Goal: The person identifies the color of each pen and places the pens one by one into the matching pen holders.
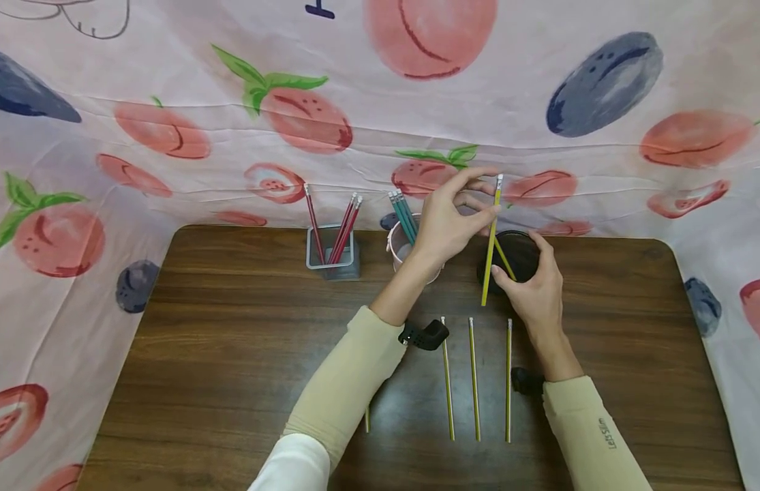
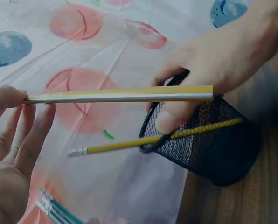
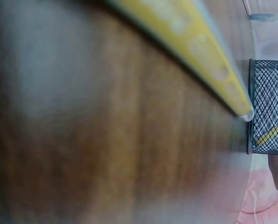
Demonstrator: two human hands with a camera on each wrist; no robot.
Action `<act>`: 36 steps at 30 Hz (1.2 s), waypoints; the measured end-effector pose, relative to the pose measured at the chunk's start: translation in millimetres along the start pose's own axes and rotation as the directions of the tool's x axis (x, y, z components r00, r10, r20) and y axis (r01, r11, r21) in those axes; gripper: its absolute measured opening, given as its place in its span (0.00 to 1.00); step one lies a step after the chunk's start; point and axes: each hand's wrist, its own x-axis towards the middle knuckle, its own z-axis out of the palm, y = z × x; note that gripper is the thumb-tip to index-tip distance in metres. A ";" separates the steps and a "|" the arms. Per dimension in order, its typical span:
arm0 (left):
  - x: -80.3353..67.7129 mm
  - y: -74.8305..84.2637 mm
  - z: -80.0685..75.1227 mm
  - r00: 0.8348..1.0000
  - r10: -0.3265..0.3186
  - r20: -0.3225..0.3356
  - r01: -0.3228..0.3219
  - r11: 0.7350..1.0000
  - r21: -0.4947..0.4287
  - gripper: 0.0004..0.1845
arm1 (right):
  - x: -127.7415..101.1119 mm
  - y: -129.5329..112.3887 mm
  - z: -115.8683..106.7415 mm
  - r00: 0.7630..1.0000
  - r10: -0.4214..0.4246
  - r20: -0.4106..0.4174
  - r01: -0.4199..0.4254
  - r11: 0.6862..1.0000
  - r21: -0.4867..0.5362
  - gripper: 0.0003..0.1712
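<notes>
Three yellow pencils (image 1: 474, 378) lie on the table (image 1: 202, 341) in a row just below both wrists. Left hand (image 1: 444, 221) pinches the raised yellow pencil (image 1: 491, 239) near its eraser end, fingers curled, holding it upright over the black mesh cup (image 1: 519, 256). Right hand (image 1: 536, 286) wraps the cup, apparently to steady it; another pencil leans inside.

surfaces on the pencil table

the dark brown wooden table (image 1: 232, 354) looks smooth with a soft sheen. the round black wire-mesh cup (image 2: 213, 144) is matt metal. the long yellow pencil (image 2: 120, 94) is glossy. the pink fruit-print cloth (image 1: 171, 82) is matt and creased.
</notes>
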 end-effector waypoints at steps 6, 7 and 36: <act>22.6 9.1 11.4 0.998 0.066 0.010 -0.066 0.994 0.086 0.25 | 2.1 1.5 0.9 1.000 -0.001 0.003 0.001 1.000 -0.016 0.49; 25.3 10.0 13.4 0.997 0.071 0.015 -0.073 0.993 0.095 0.25 | 2.0 1.1 1.1 1.000 0.002 0.004 -0.001 1.000 -0.017 0.49; 28.3 -9.5 19.4 0.986 0.164 0.022 -0.165 0.979 0.120 0.32 | 2.7 3.9 1.3 1.000 0.004 0.005 -0.004 1.000 0.000 0.49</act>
